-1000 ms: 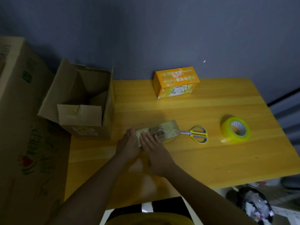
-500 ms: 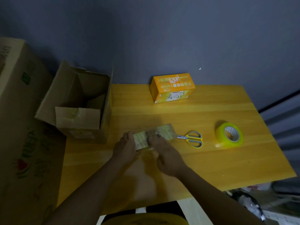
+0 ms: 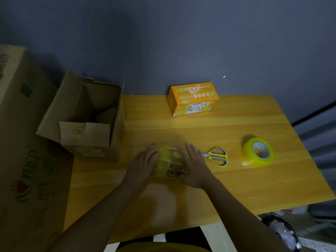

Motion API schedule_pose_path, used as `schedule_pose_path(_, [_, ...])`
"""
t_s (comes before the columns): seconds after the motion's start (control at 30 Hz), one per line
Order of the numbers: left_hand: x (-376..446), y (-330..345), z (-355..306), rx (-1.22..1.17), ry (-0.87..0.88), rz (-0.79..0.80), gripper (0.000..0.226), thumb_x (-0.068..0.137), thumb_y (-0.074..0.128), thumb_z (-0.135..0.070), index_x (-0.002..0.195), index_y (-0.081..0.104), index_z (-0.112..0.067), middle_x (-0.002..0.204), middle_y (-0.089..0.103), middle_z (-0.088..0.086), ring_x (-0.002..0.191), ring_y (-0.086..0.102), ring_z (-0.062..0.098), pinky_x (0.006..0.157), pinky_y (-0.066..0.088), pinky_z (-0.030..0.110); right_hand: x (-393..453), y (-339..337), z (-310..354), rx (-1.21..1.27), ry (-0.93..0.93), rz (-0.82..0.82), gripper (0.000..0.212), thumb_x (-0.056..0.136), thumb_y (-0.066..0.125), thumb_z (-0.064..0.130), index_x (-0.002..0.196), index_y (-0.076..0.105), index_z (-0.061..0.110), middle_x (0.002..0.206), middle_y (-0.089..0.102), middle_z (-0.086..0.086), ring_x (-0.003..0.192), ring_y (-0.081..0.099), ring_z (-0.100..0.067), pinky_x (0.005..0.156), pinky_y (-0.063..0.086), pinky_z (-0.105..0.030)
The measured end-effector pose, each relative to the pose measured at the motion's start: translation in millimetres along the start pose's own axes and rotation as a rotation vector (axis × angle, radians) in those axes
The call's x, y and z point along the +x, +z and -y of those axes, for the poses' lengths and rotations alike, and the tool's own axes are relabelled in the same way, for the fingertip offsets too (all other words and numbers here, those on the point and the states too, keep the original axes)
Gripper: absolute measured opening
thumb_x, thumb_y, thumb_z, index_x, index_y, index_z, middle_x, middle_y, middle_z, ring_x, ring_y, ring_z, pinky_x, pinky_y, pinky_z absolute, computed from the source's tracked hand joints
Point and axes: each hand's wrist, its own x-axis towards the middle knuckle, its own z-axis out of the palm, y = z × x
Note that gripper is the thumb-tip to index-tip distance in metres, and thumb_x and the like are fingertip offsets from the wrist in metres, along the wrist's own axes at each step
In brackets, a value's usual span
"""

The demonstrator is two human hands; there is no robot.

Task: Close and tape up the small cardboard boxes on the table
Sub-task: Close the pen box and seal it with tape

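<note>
A small cardboard box (image 3: 169, 163) wrapped in shiny yellowish tape lies on the wooden table (image 3: 209, 179), near its front middle. My left hand (image 3: 143, 165) lies flat against the box's left side and my right hand (image 3: 194, 167) flat against its right side, both with straight fingers. A closed orange box (image 3: 192, 98) stands at the back of the table. Yellow-handled scissors (image 3: 217, 156) lie just right of my right hand. A roll of yellow-green tape (image 3: 258, 151) sits further right.
A larger open cardboard box (image 3: 87, 120) with raised flaps stands at the table's left back corner. A big printed carton (image 3: 23, 142) fills the left side beyond the table. A grey wall runs behind. Clutter lies on the floor at lower right.
The small box has been turned from lengthwise across the table to pointing away from me. My hands moved from its near end to its two sides.
</note>
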Motion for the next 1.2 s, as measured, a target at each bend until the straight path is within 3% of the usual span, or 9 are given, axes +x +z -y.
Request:
schedule_pose_path(0.13, [-16.5,14.6,4.0,-0.053,-0.024,0.330,0.066,0.084,0.043,-0.070,0.127,0.046,-0.019,0.142,0.038,0.002,0.139,0.028,0.021,0.117,0.007,0.040,-22.4,32.0,1.1,-0.173,-0.054,0.218,0.095,0.082,0.053,0.038,0.154,-0.005,0.015,0.159,-0.019,-0.011,0.147,-0.016,-0.026,0.118,-0.002,-0.045])
schedule_pose_path(0.2, [-19.1,22.0,-7.2,-0.061,-0.103,0.222,0.047,0.095,0.030,-0.059,0.110,0.051,-0.020,0.124,0.046,0.000,0.125,0.040,0.022,0.114,0.013,0.039,-40.4,46.5,8.5,-0.077,-0.028,0.181,0.093,0.079,0.046,0.040,0.154,-0.003,0.016,0.155,-0.024,-0.009,0.147,-0.018,-0.026,0.117,-0.008,-0.047])
schedule_pose_path(0.33, [9.4,29.7,-45.2,-0.086,-0.295,0.020,0.042,0.102,0.031,-0.034,0.136,0.042,-0.014,0.147,0.035,0.010,0.138,0.028,0.026,0.117,0.014,0.042,-22.3,43.3,24.0,0.357,0.086,-0.277,0.064,0.083,0.034,0.029,0.140,0.045,0.001,0.148,0.038,-0.020,0.138,0.036,-0.034,0.115,0.025,-0.049])
schedule_pose_path(0.47, [37.5,54.6,-54.9,0.007,-0.347,0.167,0.057,0.103,0.010,-0.037,0.153,-0.007,-0.016,0.160,-0.015,0.003,0.146,-0.018,0.021,0.117,-0.014,0.042,16.4,52.6,19.5,0.312,0.123,-0.358,0.055,0.094,0.036,0.020,0.144,0.034,-0.001,0.153,0.024,-0.011,0.144,0.022,-0.029,0.118,-0.001,-0.028])
schedule_pose_path(0.53, [39.6,66.8,-53.3,0.065,-0.332,0.172,0.058,0.100,0.001,-0.039,0.151,-0.013,-0.014,0.158,-0.021,0.004,0.145,-0.023,0.023,0.115,-0.017,0.044,23.5,67.0,15.5,0.216,0.153,-0.335,0.053,0.096,0.038,0.023,0.143,0.037,-0.003,0.152,0.030,-0.014,0.142,0.028,-0.031,0.118,0.008,-0.034])
schedule_pose_path(0.7, [32.9,78.1,-46.2,0.017,-0.343,0.118,0.058,0.101,0.012,-0.040,0.149,-0.013,-0.020,0.157,-0.021,0.006,0.144,-0.023,0.025,0.118,-0.013,0.044,14.0,78.2,-5.5,0.049,0.082,-0.290,0.056,0.098,0.029,0.031,0.147,0.036,0.006,0.154,0.031,-0.012,0.145,0.024,-0.028,0.117,0.019,-0.047])
schedule_pose_path(0.87, [35.4,76.6,-40.3,-0.091,-0.322,0.142,0.056,0.103,0.022,-0.037,0.152,-0.002,-0.024,0.159,-0.013,0.002,0.148,-0.014,0.023,0.118,0.003,0.050,-14.5,73.9,-37.2,-0.021,0.316,-0.198,0.062,0.098,0.015,0.050,0.153,0.018,0.022,0.160,0.015,-0.003,0.148,0.012,-0.025,0.116,0.011,-0.051])
schedule_pose_path(1.03, [21.5,52.7,-9.0,-0.492,-0.591,0.044,0.079,0.093,0.054,-0.045,0.153,0.013,-0.014,0.159,0.009,0.009,0.145,0.010,0.028,0.114,0.019,0.042,-27.5,66.3,-29.4,0.466,0.594,-0.273,0.073,0.096,0.050,0.045,0.151,0.022,0.006,0.150,0.034,-0.019,0.136,0.036,-0.033,0.104,0.036,-0.041])
schedule_pose_path(1.2, [29.1,40.4,2.1,-0.804,-0.789,0.305,0.069,0.095,0.047,-0.049,0.148,0.025,-0.010,0.148,0.036,0.013,0.132,0.039,0.033,0.106,0.038,0.044,-23.9,51.9,-11.2,0.764,0.642,-0.153,0.044,0.096,0.054,0.034,0.130,0.051,0.006,0.111,0.059,-0.016,0.104,0.057,-0.031,0.085,0.046,-0.039])
